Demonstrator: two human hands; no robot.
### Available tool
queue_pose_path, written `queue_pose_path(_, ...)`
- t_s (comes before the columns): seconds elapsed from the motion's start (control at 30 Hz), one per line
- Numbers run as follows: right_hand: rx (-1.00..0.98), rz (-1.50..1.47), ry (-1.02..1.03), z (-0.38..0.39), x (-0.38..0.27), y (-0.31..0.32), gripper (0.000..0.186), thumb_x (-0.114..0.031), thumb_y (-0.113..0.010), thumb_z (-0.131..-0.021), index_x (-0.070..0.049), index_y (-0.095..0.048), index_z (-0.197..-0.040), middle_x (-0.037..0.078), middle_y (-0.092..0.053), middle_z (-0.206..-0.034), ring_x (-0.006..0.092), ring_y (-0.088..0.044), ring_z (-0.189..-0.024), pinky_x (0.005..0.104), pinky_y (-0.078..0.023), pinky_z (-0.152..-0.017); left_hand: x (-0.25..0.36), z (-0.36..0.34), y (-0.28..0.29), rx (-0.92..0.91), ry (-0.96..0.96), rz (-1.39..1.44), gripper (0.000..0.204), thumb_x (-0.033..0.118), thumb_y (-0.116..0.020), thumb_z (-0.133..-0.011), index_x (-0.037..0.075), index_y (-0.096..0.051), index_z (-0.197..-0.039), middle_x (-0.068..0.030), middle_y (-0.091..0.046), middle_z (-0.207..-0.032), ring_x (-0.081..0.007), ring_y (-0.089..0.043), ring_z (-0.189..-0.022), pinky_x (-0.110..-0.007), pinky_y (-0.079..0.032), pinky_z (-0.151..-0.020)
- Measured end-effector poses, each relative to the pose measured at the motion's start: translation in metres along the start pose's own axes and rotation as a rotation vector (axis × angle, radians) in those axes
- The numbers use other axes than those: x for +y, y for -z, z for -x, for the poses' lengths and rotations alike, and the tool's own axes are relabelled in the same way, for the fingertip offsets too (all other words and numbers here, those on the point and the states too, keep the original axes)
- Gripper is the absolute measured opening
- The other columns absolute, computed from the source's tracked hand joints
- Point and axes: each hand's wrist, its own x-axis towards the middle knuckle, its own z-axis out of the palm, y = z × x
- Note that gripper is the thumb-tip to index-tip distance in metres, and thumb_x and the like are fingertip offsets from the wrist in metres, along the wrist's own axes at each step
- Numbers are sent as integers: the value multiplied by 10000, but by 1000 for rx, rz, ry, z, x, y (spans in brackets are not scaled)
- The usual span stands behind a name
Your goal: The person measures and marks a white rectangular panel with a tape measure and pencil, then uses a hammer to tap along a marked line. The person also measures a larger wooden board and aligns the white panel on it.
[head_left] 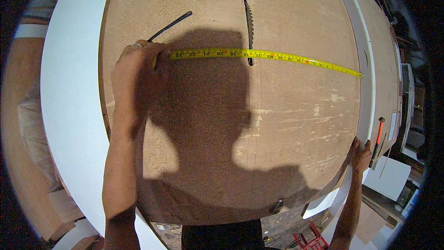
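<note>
My left hand [134, 74] is closed round a tape measure [157, 55], mostly hidden by the fingers. Its yellow blade [277, 56] stretches right across a plywood top [300, 102] to a long pale rail [363, 88]. A toothed saw blade [250, 28] shows in a narrow slot under the tape, near the middle. A thin black strip [170, 26] lies at a slant beside my left hand. My right hand [360, 157] grips the rail's near end, fingers wrapped over it. A shadow of a head and shoulders covers the middle of the plywood.
A long white panel [69, 88] runs along the left. At right are an orange-handled tool [379, 129], a white board [393, 180] and stacked pieces. A red metal frame [312, 240] sits low at right, with a cable on the floor. A small dark fitting [279, 205] is on the near edge.
</note>
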Motion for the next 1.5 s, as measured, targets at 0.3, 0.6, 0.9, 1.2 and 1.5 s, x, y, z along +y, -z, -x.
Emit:
queue_pose_path(0.3, 71, -30, 23, 2, 1, -4, 609, -492, -697, -946, 66, -638, -1182, 344, -708, -945, 491, -718, -877, 542, -562, -741, 4, 0, 2, -37, 33, -39, 136, 140, -701, -913, 121, -791, -1014, -110, -747, -1072, -320, -692, -1035, -431, -568, -890)
queue_pose_path(0.6, 93, -74, 2, 5, -16, 8, 606, -498, -694, -934, 62, -643, -1161, 349, -711, -981, 491, -725, -922, 535, -573, -763, 8, 0, 3, -48, 20, -61, 145, 113, -705, -915, 162, -784, -1026, -79, -745, -1087, -312, -683, -1042, -429, -560, -888)
queue_pose_path(0.9, 86, -17, -14, 4, -11, 3, 623, -524, -684, -934, 51, -653, -1171, 333, -722, -976, 493, -726, -915, 542, -576, -760, 3, 0, 2, -56, 21, -57, 152, 108, -694, -915, 144, -781, -1034, -84, -745, -1104, -307, -694, -1036, -409, -556, -884)
queue_pose_path(1.2, 30, 49, -63, 2, -6, -1, 713, -557, -674, -939, 70, -627, -1276, 347, -717, -986, 487, -725, -924, 551, -574, -766, -11, -3, -8, -27, 63, 167, 189, 106, -712, -868, 140, -788, -1037, -90, -752, -1079, -322, -693, -1036, -426, -565, -887)
queue_pose_path(1.5, 51, 86, -62, 1, -2, -7, 696, -545, -683, -936, 66, -635, -1264, 354, -713, -957, 504, -720, -885, 564, -568, -756, -1, 0, -1, -9, 49, 72, 159, 173, -702, -914, 126, -793, -1035, -93, -756, -1083, -323, -699, -1025, -431, -575, -873)
